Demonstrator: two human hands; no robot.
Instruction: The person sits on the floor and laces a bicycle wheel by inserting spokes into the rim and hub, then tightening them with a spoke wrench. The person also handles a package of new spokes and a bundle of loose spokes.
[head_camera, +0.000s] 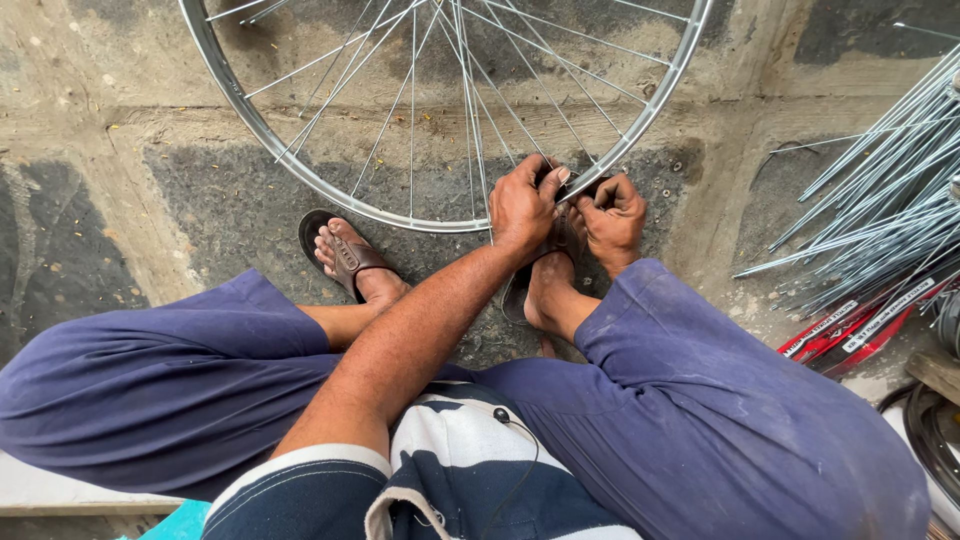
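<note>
Rough stained concrete floor (150, 120), flat daylight

Loose spoke bundle (880, 190) at right (red packets (850, 330) beneath); concrete floor (120, 130).

Seen from above, both hands meet at the lower edge of a spoked wheel rim (300, 170) — the left hand (522, 205) pinching a spoke there, the right hand (612, 212) closed around a small dark tool against the rim — while loose spokes (880, 200) lie heaped nearby on the concrete floor (120, 170).

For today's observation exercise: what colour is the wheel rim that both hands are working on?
Shiny silver metal: the wheel rim, seen best in the head view, its only view.
</note>
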